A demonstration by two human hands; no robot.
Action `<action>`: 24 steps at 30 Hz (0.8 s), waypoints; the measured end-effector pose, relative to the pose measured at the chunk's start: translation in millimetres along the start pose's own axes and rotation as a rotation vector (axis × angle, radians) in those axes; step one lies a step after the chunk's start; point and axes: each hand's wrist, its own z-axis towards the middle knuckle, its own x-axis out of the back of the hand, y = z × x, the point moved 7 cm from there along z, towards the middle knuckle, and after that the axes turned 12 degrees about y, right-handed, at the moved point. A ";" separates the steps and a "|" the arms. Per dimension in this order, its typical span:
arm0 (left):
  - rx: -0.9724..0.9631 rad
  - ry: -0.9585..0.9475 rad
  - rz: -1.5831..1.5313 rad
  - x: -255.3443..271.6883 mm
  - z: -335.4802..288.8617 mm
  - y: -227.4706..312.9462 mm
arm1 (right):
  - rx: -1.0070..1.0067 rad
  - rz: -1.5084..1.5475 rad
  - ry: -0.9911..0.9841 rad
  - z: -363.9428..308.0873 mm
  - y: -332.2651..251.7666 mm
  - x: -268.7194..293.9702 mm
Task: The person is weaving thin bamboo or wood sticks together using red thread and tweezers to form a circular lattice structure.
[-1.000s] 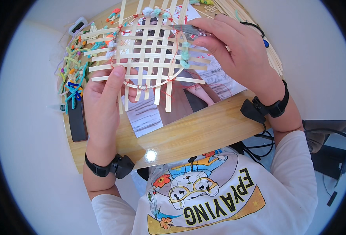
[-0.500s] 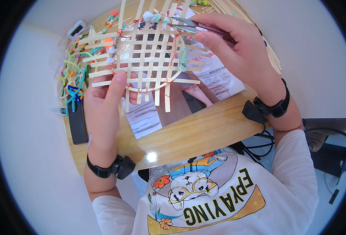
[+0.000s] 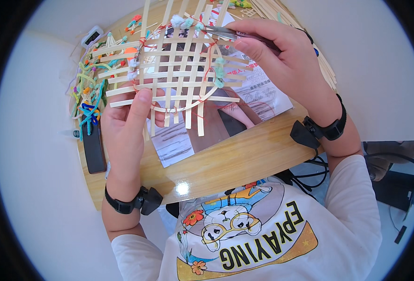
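Note:
My left hand grips the lower left of an open lattice woven from pale bamboo strips, thumb on top. A pale hoop is tied to the lattice with red thread. White and mint fluffy tufts sit along its far side, with mint tufts on the right and white ones on the left. My right hand is closed around dark-handled scissors. Their blades point left, close to the tufts at the lattice's far right, and look nearly together.
Beneath the lattice lies a printed sheet on the wooden table. Colourful fuzzy stems, a black case and a small white display device lie to the left. Long bamboo strips are at the far right; black cables hang below.
The scissor blades have gone from spread apart to nearly together by the tufts. The lattice has tilted slightly in my left hand, its left ends shifting a little.

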 end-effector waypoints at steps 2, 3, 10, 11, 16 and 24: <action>-0.002 0.005 -0.002 0.5 0.0 0.1 | -0.011 0.010 -0.004 -0.4 -0.1 -0.3; -0.007 0.015 0.002 1.5 0.2 0.1 | -0.014 0.015 0.002 -0.2 -0.5 0.3; -0.013 0.019 0.009 1.3 0.0 1.5 | -0.027 0.011 0.004 0.0 4.1 0.5; -0.012 0.019 0.009 1.2 0.0 1.7 | -0.027 0.011 0.003 0.1 4.6 0.6; -0.009 0.019 0.006 1.7 0.1 0.4 | -0.008 0.002 0.016 -0.7 3.8 1.2; -0.014 0.009 0.003 -0.1 0.4 2.0 | -0.057 0.024 0.020 0.4 5.2 2.8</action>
